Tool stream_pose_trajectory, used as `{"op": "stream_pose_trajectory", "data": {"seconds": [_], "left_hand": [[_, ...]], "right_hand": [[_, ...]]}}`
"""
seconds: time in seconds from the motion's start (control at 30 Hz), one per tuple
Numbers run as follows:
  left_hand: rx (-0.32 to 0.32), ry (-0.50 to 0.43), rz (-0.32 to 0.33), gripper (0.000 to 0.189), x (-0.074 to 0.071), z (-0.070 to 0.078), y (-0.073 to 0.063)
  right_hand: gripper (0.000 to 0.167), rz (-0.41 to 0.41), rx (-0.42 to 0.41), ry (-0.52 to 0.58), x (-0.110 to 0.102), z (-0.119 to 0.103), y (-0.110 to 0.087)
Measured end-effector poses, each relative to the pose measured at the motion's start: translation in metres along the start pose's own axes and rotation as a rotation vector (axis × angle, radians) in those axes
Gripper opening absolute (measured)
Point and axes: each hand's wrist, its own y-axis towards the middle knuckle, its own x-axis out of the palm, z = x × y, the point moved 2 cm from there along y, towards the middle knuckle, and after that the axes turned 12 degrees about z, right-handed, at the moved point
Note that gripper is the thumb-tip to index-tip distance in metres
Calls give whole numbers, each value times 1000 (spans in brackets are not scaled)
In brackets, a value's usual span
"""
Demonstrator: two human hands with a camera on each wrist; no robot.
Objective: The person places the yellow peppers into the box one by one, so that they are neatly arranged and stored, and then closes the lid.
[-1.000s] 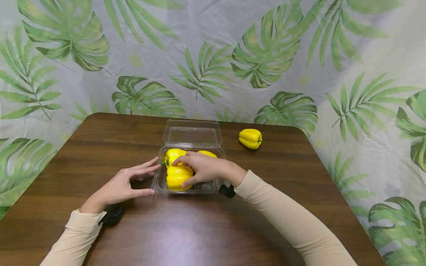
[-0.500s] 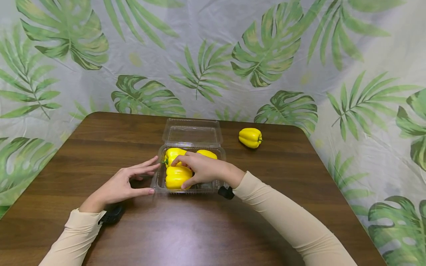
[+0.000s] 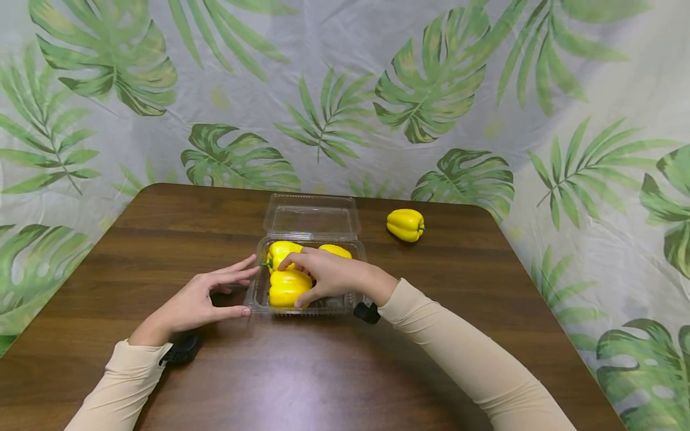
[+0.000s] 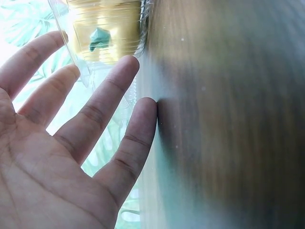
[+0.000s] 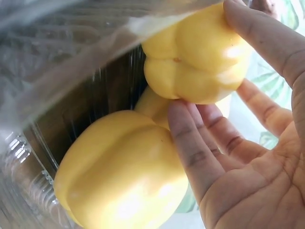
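A clear plastic clamshell container (image 3: 353, 302), its lid folded back, holds three yellow bell peppers. My right hand (image 3: 336, 272) reaches in from the right and grips the front-left bell pepper (image 3: 288, 290), thumb on its near side and fingers behind. In the right wrist view, this bell pepper (image 5: 195, 57) shows its lobed bottom end between thumb and fingers. A back-left bell pepper (image 3: 281, 251) and a back-right bell pepper (image 3: 335, 248) lie beyond, partly covered by the hand. At the container's left side, my left hand (image 3: 202, 299) has its fingers spread, fingertips right at the wall.
Another yellow bell pepper (image 3: 405, 225) lies on the brown wooden table (image 3: 458, 263), toward the back right. The transparent lid (image 3: 311, 215) lies open behind the container. A leaf-patterned cloth (image 3: 334, 54) hangs past the table's far edge.
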Motion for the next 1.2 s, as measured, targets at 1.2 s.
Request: {"op": "stream_pose_trajectory", "data": {"seconds": [1.2], "left_hand": [[16, 20, 1, 77, 0, -1, 1]], "right_hand": [[49, 229, 154, 75, -64, 81, -28]]}}
